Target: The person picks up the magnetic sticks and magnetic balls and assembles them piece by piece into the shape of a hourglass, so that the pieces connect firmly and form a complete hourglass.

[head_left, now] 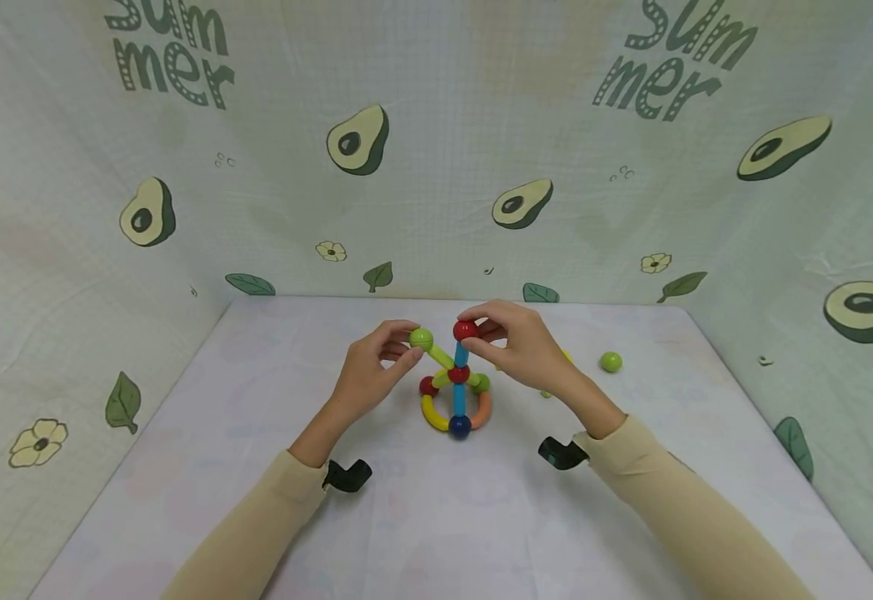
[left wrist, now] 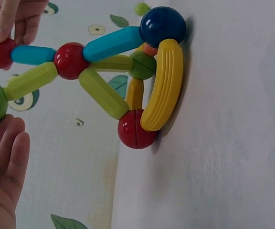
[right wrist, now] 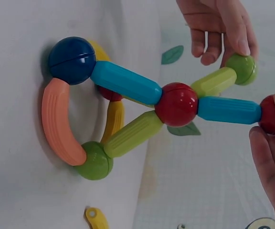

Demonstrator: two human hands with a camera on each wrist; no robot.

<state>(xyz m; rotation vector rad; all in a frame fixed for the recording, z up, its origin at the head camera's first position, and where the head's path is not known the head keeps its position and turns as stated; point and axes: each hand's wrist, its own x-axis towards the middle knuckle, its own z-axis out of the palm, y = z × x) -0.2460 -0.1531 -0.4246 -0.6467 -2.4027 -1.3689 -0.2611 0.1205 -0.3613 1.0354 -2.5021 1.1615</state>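
Note:
A figure of toy balls and ribbed rods stands on the table. Its base ring joins a dark blue ball [head_left: 460, 427], a red ball [left wrist: 137, 129] and a green ball [right wrist: 95, 161] with curved yellow [left wrist: 163, 86] and orange rods [right wrist: 58, 121]. Straight rods rise to a central red ball [right wrist: 176, 104]. From there a light green rod [left wrist: 31, 81] and a light blue rod [right wrist: 229, 110] point upward. My left hand [head_left: 372, 367] pinches the green ball [head_left: 421, 338] topping the green rod. My right hand [head_left: 519, 343] pinches the red ball [head_left: 465, 332] on the blue rod.
A loose green ball [head_left: 611, 362] lies to the right on the table. Yellow and green pieces lie behind my right hand and forearm, mostly hidden; one yellow piece [right wrist: 96, 218] shows in the right wrist view. A patterned cloth [head_left: 436, 167] hangs behind the table.

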